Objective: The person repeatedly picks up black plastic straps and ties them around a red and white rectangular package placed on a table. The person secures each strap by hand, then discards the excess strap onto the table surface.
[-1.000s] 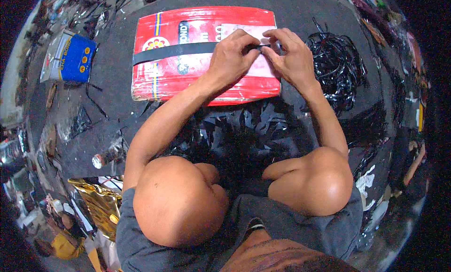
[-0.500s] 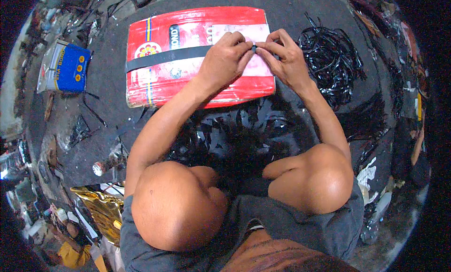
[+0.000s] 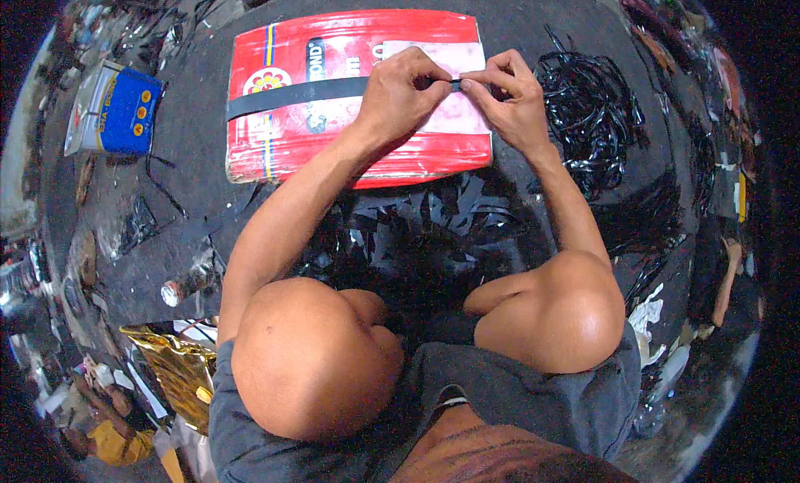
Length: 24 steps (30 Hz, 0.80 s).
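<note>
A red printed board (image 3: 350, 158), looking like a flattened tin with rounded corners, lies in front of me. A flat black strip (image 3: 287, 99) runs across it from its left edge to beneath my left hand. My left hand (image 3: 404, 87) is closed, thumb and forefinger pinching a narrow black piece (image 3: 455, 85). From the other side my right hand (image 3: 508, 91) pinches the same piece, fingertips close to the left ones. Whether this piece joins the wide strip is hidden by my left hand. A pink sheet (image 3: 467, 116) lies under both hands on the board.
A tangled heap of shiny black strips (image 3: 592, 112) lies right of the board; dark scraps (image 3: 458, 208) lie between it and my knees. At the left stand a blue and white tin (image 3: 125, 112) and a bottle-like roll (image 3: 185, 287). Gold foil (image 3: 175, 366) lies lower left.
Both hands have shifted slightly, and the fingertips have drawn a little apart, showing more of the narrow black piece. The view has tilted slightly; the board stays put.
</note>
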Each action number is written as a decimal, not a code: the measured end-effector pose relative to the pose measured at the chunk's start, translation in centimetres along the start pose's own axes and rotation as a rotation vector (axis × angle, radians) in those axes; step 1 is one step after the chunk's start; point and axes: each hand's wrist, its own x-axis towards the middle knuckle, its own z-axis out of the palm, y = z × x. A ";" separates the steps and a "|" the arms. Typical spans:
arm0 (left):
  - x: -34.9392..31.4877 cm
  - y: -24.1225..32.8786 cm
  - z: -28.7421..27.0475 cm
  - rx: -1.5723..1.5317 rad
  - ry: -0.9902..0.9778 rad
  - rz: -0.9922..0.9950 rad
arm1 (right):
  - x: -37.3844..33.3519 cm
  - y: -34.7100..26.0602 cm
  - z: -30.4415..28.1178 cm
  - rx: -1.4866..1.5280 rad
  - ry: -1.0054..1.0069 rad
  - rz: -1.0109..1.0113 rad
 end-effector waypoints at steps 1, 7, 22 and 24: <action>0.0 0.0 0.0 0.046 0.002 0.028 | 0.0 0.0 0.2 0.005 0.013 0.015; 0.0 0.3 0.0 0.004 0.019 0.014 | -0.1 -0.4 0.5 0.058 0.032 0.150; 2.9 0.3 -0.7 0.068 -0.205 -0.078 | -0.6 2.1 2.4 0.558 0.170 0.504; 2.4 0.0 0.2 0.038 -0.122 0.015 | 0.0 0.6 1.4 0.559 0.127 0.607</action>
